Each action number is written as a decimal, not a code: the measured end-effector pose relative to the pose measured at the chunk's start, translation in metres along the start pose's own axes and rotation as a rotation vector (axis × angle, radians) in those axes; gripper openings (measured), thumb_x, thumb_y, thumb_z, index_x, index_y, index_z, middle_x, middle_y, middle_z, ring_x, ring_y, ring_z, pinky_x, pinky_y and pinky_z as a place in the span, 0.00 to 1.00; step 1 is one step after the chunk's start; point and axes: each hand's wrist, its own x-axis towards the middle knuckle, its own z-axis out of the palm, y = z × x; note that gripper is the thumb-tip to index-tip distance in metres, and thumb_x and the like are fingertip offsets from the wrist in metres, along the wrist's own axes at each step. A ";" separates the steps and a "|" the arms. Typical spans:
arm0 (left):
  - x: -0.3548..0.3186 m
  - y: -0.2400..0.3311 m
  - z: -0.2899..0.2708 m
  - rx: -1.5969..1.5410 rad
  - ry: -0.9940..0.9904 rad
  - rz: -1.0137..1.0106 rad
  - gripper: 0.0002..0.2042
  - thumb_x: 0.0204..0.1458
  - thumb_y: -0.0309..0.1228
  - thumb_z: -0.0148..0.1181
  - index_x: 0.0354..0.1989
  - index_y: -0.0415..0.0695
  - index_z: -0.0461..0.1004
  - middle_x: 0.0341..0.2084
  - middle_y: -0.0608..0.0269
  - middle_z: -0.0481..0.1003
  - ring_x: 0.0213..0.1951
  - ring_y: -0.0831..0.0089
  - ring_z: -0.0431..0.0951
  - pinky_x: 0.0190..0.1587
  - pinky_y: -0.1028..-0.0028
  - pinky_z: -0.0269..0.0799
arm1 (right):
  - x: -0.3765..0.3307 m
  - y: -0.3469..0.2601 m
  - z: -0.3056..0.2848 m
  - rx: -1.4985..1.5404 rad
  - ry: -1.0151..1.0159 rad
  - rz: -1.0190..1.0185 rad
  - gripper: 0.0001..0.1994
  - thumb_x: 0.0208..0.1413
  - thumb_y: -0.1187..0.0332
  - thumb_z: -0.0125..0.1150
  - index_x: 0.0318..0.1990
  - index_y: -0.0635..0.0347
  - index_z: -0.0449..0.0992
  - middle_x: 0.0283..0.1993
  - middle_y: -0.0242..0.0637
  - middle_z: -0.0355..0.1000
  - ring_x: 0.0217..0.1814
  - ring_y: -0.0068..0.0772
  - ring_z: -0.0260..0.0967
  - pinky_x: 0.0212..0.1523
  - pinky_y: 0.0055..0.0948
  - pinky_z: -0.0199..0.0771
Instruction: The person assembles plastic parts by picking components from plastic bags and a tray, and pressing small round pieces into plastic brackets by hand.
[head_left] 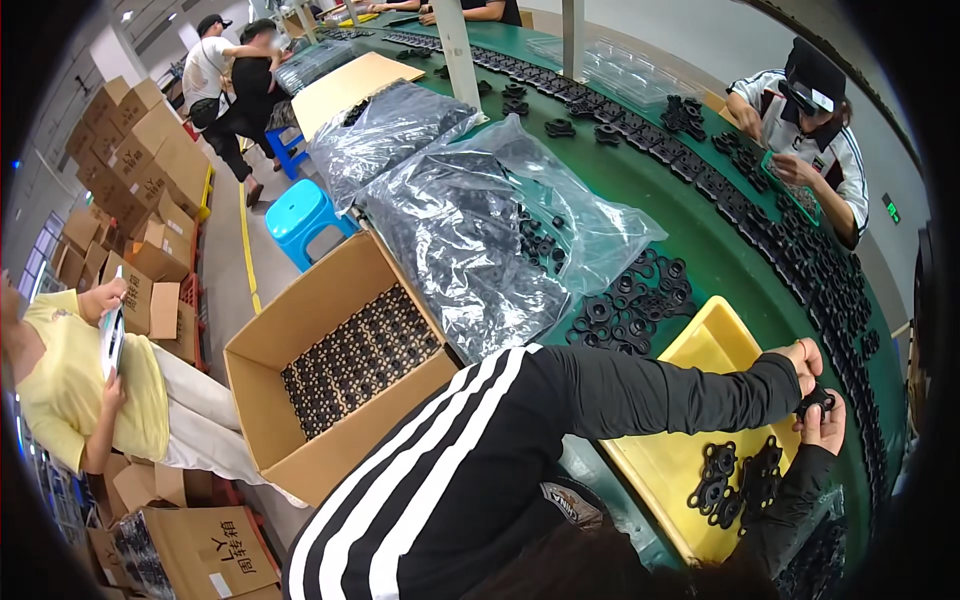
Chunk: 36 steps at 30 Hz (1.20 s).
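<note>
A small black lobed part [815, 402] with a rounded middle is held over the far right side of the yellow tray [655, 480]. From above, the fingers of my left hand [800, 362] close on it. My right hand [824, 428] grips the same part from below, thumb and fingers pressed to it. Part of it is hidden by my fingers. In the tray under my forearms lie several black parts [716, 488] of a similar kind. Beyond my left sleeve, a loose heap of black parts [630, 305] rests on the green table [640, 180].
Clear plastic bags [470, 230] of black parts cover the table's left side. An open cardboard box [300, 330] holds rows of them. Black parts line the conveyor [700, 170]. A co-worker [810, 150] sits across. A blue stool [305, 215] and a person in yellow [100, 380] are left.
</note>
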 end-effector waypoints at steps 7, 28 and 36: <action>-0.019 0.013 -0.001 0.343 -0.045 0.139 0.18 0.39 0.25 0.51 0.42 0.39 0.60 0.32 0.56 0.69 0.32 0.68 0.70 0.36 0.75 0.66 | -0.001 0.007 -0.003 0.038 0.196 0.090 0.16 0.47 0.66 0.56 0.42 0.61 0.62 0.28 0.36 0.64 0.21 0.20 0.58 0.19 0.14 0.60; -0.036 0.153 -0.341 1.595 0.482 -0.601 0.19 0.43 0.41 0.45 0.44 0.47 0.59 0.41 0.59 0.61 0.40 0.65 0.60 0.39 0.63 0.56 | -0.004 -0.023 0.018 0.201 0.338 0.192 0.13 0.47 0.63 0.56 0.38 0.59 0.66 0.25 0.36 0.65 0.19 0.21 0.58 0.17 0.14 0.60; -0.038 0.130 -0.365 2.181 0.807 -0.624 0.29 0.47 0.54 0.37 0.57 0.53 0.49 0.56 0.57 0.51 0.56 0.57 0.50 0.50 0.49 0.46 | -0.005 0.003 -0.007 0.175 0.281 0.211 0.15 0.48 0.64 0.55 0.42 0.58 0.64 0.25 0.35 0.65 0.18 0.21 0.58 0.16 0.14 0.59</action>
